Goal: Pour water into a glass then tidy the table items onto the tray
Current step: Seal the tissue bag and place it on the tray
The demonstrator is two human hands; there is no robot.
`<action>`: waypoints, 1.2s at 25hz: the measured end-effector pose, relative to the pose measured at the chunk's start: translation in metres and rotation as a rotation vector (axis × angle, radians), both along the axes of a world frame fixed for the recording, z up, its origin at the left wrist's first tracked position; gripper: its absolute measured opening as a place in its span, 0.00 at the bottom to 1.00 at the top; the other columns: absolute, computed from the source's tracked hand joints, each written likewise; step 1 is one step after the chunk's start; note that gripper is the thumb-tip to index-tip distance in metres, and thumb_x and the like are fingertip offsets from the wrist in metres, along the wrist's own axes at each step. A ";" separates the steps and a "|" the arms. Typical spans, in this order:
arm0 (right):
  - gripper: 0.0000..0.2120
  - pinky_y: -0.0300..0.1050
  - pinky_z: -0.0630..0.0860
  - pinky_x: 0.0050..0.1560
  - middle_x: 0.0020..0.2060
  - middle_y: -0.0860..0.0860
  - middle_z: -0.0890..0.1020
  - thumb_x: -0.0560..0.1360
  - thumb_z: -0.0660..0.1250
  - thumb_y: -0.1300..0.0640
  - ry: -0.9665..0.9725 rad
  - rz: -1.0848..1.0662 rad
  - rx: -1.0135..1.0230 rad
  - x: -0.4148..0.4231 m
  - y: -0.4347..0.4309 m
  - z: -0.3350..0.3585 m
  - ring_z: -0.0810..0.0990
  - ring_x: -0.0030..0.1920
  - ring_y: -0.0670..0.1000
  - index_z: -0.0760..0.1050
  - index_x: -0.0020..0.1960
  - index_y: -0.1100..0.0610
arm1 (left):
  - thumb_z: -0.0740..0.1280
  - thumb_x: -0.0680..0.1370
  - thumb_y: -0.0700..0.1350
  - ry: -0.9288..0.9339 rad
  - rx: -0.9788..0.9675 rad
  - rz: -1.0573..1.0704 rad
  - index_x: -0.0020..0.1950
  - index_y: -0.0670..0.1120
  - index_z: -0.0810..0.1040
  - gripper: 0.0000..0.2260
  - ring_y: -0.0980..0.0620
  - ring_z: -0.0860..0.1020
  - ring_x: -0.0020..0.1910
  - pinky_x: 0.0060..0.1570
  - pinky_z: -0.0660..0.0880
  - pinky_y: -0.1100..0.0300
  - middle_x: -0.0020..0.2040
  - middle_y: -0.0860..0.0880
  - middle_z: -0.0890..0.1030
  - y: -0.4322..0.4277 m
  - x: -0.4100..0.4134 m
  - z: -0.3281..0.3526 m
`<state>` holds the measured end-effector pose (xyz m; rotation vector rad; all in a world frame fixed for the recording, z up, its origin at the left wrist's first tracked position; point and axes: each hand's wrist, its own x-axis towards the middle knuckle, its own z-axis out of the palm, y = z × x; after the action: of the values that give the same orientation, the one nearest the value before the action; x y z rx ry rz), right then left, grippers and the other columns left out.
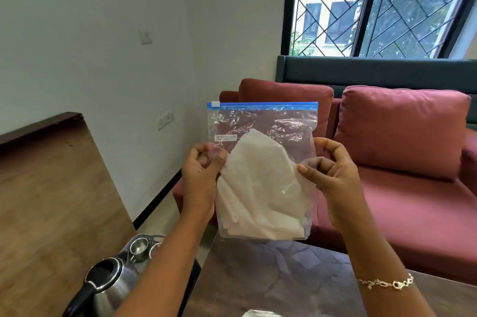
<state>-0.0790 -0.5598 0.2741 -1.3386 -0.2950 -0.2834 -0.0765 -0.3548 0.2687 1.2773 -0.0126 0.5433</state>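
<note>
I hold a clear zip bag [263, 161] with a blue zip strip upright in front of me, above the table. Folded white tissue paper fills its lower half. My left hand [201, 172] pinches the bag's left edge and my right hand [330, 174] pinches its right edge. A steel kettle [108, 283] with a black handle stands at the lower left, partly behind my left forearm. Just past it lie small steel cups [140, 247] on what looks like a metal tray, mostly hidden.
A glossy table top [271, 278] reflects the window below the bag. A red sofa [402, 136] with cushions stands right behind it. A wooden surface [51, 187] runs along the left wall. Something white [258, 313] peeks in at the bottom edge.
</note>
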 end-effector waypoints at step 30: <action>0.42 0.46 0.68 0.55 0.64 0.42 0.72 0.62 0.73 0.40 -0.087 0.033 -1.509 -0.014 0.030 -0.016 0.71 0.61 0.48 0.57 0.70 0.40 | 0.67 0.74 0.38 -0.070 0.922 -0.115 0.45 0.39 0.81 0.04 0.49 0.80 0.45 0.49 0.78 0.51 0.43 0.45 0.84 0.034 -0.013 -0.012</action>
<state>-0.0929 -0.5296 0.2579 -2.8007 -0.6605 -0.0423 -0.0894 -0.3212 0.2566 2.1346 -0.4353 0.4926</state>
